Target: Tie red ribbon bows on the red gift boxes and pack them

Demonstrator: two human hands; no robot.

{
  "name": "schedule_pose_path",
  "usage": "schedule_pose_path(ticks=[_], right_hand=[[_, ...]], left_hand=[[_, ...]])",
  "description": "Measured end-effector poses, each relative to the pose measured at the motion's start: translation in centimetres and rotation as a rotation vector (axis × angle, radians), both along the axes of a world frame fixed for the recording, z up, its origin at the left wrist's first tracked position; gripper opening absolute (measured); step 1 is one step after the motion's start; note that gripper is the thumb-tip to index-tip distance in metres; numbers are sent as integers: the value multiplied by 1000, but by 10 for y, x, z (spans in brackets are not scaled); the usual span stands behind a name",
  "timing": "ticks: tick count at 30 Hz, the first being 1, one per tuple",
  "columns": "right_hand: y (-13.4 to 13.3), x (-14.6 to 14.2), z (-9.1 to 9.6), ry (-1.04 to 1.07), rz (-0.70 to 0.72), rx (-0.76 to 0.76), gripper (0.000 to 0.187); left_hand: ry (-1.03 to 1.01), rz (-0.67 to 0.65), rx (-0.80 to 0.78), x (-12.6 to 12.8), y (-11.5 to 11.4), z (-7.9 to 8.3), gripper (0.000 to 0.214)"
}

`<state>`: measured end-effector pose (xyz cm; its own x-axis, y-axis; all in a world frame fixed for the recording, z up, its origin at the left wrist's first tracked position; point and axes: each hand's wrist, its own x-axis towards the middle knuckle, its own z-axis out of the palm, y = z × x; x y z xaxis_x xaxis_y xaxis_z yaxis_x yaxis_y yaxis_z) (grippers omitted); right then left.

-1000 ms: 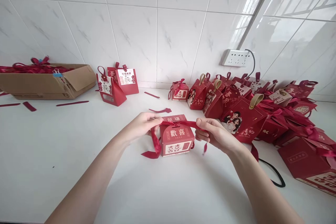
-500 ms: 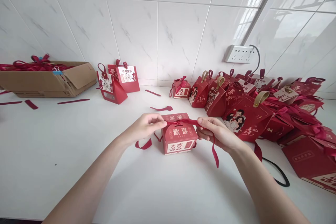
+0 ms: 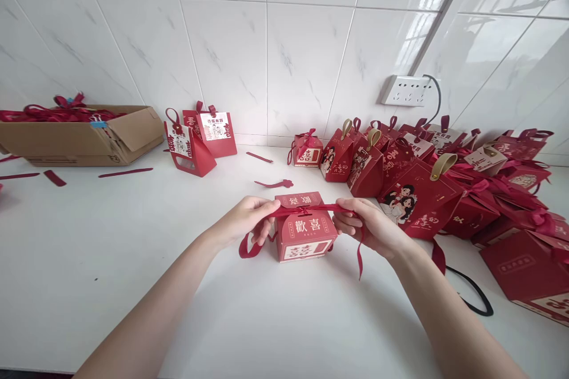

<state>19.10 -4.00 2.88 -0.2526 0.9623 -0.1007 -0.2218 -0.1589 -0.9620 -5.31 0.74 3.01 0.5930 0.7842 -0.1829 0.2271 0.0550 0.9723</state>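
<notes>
A small red gift box (image 3: 306,230) with cream Chinese characters sits on the white tabletop between my hands. Across its top runs a dark red ribbon (image 3: 326,208), knotted or crossed at the slot in the lid. My left hand (image 3: 258,219) pinches one side of the ribbon between thumb and fingers, and a loop hangs below it. On the other side, my right hand (image 3: 361,222) grips the ribbon, its tail dangling beneath the palm. Between the two hands the ribbon is stretched nearly straight.
Many finished-looking red gift boxes (image 3: 413,195) crowd the right side. A cardboard box (image 3: 84,142) of ribbons stands at the left back. Two red boxes (image 3: 195,148) lean near the tiled wall. Ribbon scraps (image 3: 273,183) and a black strap (image 3: 475,296) lie on the table.
The ribbon now lies straighter and tighter over the lid. My left hand has lowered its fingers and shifted slightly right; the hanging loop moved right with it.
</notes>
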Motion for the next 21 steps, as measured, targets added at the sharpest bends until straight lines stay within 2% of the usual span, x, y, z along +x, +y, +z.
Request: schedule_pose_path(ticks=[9,16,21], right_hand=[[11,4,-16,167,99,-116,38],[22,14,-41,120,225,-85,37],[28,24,-49,115,320,-8,40]], left_hand=[[-81,-108,-93,-5,16,-19,52],[-59,-158,-126,-10,28,-29,53],[-80,-177,-103,-13,29,-31,50]])
